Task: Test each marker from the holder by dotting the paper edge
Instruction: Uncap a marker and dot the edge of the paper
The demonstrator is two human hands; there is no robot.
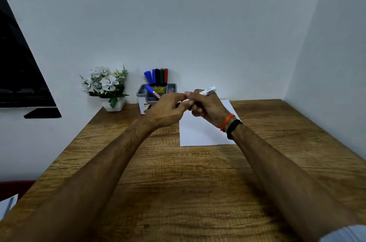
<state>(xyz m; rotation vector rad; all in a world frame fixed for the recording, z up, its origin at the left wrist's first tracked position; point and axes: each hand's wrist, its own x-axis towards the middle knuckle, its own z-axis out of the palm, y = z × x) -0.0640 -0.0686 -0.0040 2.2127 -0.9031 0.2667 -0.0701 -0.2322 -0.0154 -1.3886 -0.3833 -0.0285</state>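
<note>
My right hand (206, 107) grips a white-barrelled marker (208, 91), its rear end pointing up to the right. At the marker's front end my left hand (168, 109) closes its fingers on what looks like the cap; that end is mostly hidden. Both hands hover above the far left part of a white paper sheet (200, 132) on the wooden desk (178, 182). Behind them a grey holder (170, 88) stands against the wall with several upright markers (157, 77), blue, black, green and red. One blue marker (151, 91) leans across its front.
A white pot of artificial white flowers (106, 87) stands left of the holder. Walls close the desk at the back and right. A dark window frame (19, 75) is at the left. A bit of paper (8, 204) shows at the lower left edge.
</note>
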